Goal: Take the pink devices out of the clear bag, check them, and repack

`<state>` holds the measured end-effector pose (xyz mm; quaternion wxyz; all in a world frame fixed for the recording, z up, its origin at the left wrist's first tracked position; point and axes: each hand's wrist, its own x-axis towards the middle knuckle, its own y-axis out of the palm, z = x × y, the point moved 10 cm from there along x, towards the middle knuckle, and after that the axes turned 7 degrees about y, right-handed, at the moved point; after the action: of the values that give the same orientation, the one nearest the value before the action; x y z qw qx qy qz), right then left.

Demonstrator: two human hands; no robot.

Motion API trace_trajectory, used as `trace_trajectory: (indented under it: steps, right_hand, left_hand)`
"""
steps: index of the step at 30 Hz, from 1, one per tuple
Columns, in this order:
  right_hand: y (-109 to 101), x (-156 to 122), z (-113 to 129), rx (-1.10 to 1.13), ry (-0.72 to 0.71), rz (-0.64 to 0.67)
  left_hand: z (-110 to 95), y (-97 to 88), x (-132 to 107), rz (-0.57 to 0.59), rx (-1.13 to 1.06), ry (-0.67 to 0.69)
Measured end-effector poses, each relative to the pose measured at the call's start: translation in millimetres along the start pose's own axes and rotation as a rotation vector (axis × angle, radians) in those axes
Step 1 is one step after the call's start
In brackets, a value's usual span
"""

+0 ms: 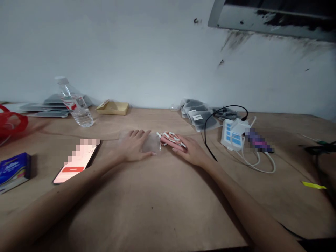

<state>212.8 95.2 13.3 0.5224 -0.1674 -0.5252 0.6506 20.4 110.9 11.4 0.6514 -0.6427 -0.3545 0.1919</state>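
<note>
My left hand lies palm down over a clear plastic bag, its fingers spread and the thumb pointing right. Part of that bag is hidden beneath the hand. To the right, my right hand is closed around a bundle of thin pink pieces with white ends. What exactly these pieces are, I cannot make out. The bundle's left end sits right beside the bag's right edge.
A phone and a blue packet lie on the left. Behind them stand a water bottle and a shallow yellow box. Grey packets, a white power strip and cables occupy the right.
</note>
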Motion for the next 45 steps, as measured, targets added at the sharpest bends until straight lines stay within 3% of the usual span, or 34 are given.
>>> trace_trajectory:
  steps: [7, 14, 23, 26, 30, 35, 38, 40, 45]
  right_hand:
    - [2, -2, -2, -0.017, -0.03, 0.033]
    - [13, -5, 1, -0.139, -0.166, 0.063]
    - [9, -10, 27, 0.03, -0.234, 0.02]
    - [6, -7, 21, 0.096, -0.148, -0.073]
    - [0, -4, -13, 0.193, 0.122, -0.241]
    - [20, -7, -32, 0.487, 0.331, -0.141]
    - [37, -9, -16, 0.584, 0.316, -0.028]
    - [46, -9, -3, 0.536, 0.267, 0.027]
    - [49, -5, 0, 0.35, 0.218, -0.003]
  left_hand:
    - [7, -2.7, -4, -0.052, -0.013, -0.023]
    - [16, -4.1, -8, -0.074, -0.001, 0.017]
    - [-35, 1.7, -7, -0.069, 0.027, 0.226]
    - [-37, 3.5, -5, -0.072, 0.023, 0.204]
    - [-28, 4.9, -3, -0.064, 0.026, 0.149]
    - [-27, 4.8, -3, -0.067, 0.031, 0.141]
    - [-33, 6.0, -5, -0.063, 0.025, 0.172]
    - [-37, 7.0, -6, -0.06, 0.021, 0.196]
    - [-39, 9.2, -4, -0.055, -0.009, 0.19]
